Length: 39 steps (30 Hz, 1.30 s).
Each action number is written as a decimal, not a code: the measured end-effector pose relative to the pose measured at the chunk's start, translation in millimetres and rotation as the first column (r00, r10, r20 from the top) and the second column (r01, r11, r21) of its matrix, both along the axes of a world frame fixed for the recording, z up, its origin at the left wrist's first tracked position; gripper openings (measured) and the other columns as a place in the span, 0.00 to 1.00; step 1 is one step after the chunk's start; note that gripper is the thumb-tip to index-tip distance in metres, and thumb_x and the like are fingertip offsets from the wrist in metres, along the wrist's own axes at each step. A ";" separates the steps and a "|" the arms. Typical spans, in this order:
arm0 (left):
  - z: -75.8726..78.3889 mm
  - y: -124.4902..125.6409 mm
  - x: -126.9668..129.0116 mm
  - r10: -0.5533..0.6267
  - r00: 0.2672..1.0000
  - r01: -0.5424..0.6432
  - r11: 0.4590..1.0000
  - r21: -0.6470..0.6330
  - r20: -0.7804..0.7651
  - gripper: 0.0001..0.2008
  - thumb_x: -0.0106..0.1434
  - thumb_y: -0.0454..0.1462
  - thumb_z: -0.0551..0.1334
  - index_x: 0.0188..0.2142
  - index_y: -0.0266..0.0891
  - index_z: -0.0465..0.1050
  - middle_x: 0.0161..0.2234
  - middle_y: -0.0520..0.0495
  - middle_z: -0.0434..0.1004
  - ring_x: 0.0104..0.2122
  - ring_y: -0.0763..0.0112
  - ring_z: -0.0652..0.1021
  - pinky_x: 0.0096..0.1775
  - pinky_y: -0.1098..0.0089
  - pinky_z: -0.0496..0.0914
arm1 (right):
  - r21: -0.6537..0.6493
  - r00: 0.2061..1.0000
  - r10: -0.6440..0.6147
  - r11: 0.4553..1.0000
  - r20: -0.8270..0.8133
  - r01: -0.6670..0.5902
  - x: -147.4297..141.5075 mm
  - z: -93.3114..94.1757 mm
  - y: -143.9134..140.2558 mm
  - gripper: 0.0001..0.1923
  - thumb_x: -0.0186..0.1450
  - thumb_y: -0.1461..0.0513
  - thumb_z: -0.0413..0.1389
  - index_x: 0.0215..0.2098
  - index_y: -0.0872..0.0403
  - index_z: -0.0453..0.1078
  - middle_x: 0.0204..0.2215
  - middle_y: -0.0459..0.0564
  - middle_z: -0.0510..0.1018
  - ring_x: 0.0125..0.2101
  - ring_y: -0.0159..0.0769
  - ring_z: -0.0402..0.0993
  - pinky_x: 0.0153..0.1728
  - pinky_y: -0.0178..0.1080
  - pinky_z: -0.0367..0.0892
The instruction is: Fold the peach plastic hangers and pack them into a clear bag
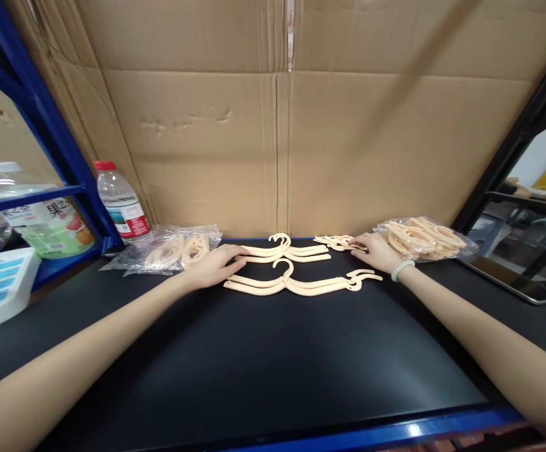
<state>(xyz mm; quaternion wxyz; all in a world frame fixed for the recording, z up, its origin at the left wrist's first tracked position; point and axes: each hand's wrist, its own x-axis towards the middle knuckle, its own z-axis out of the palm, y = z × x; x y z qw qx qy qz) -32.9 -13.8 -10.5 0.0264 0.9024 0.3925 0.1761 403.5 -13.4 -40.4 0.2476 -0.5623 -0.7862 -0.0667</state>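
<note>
Left hand (214,267) at end of cream curved plastic hangers (307,252): steady lightly. Right hand (380,252) at flat cream plastic pieces (333,242): separate singly. Cannot tell either grip.

Cardboard (198,150) behind black tabletop (273,364).

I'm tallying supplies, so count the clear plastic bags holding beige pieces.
2. One bag lies beside the left hand, at its outer side; the other bag lies beside the right hand, at its outer side. More could be hidden.
</note>
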 end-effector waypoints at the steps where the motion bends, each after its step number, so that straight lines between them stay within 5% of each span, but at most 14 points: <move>1: -0.4 -1.4 -0.4 0.003 1.000 -0.003 1.000 -0.004 0.001 0.22 0.66 0.47 0.50 0.51 0.36 0.70 0.50 0.40 0.75 0.50 0.59 0.74 0.53 0.60 0.67 | 0.000 1.000 0.011 1.000 0.029 -0.011 -1.0 0.5 -0.3 0.10 0.61 0.63 0.56 0.41 0.54 0.75 0.39 0.55 0.78 0.41 0.46 0.72 0.46 0.46 0.66; 16: 4.7 -4.3 10.3 0.059 0.995 -0.060 0.998 0.004 0.075 0.13 0.61 0.38 0.57 0.41 0.36 0.75 0.40 0.41 0.81 0.37 0.62 0.80 0.39 0.66 0.73 | 0.031 0.991 0.027 0.999 0.133 -0.031 -5.3 -0.4 3.5 0.11 0.64 0.65 0.51 0.36 0.53 0.77 0.34 0.56 0.78 0.38 0.46 0.70 0.41 0.44 0.65; 26: 0.4 -3.2 11.8 0.017 0.996 -0.028 0.992 0.122 0.091 0.07 0.61 0.35 0.58 0.34 0.37 0.76 0.31 0.45 0.79 0.30 0.66 0.78 0.34 0.67 0.73 | 0.108 0.981 0.050 0.994 -0.189 -0.030 -7.5 15.8 -3.3 0.09 0.63 0.58 0.51 0.28 0.52 0.70 0.31 0.55 0.75 0.36 0.48 0.69 0.43 0.48 0.63; 31: 5.3 -8.8 12.1 -0.030 0.992 0.000 0.971 0.239 0.122 0.12 0.66 0.37 0.53 0.38 0.38 0.75 0.36 0.43 0.77 0.36 0.64 0.78 0.39 0.65 0.72 | 0.067 0.846 0.043 0.998 -0.531 -0.008 -14.0 21.8 -5.9 0.17 0.60 0.47 0.53 0.32 0.52 0.65 0.29 0.52 0.75 0.31 0.43 0.72 0.34 0.45 0.67; 39: 17.3 -27.0 8.5 -0.056 0.986 -0.016 0.904 0.428 0.155 0.10 0.68 0.38 0.55 0.41 0.39 0.75 0.36 0.44 0.78 0.35 0.66 0.78 0.37 0.68 0.71 | -0.135 0.523 0.010 0.962 -0.852 -0.238 -46.6 36.1 -46.0 0.16 0.64 0.48 0.51 0.33 0.50 0.55 0.31 0.51 0.78 0.30 0.39 0.77 0.28 0.39 0.70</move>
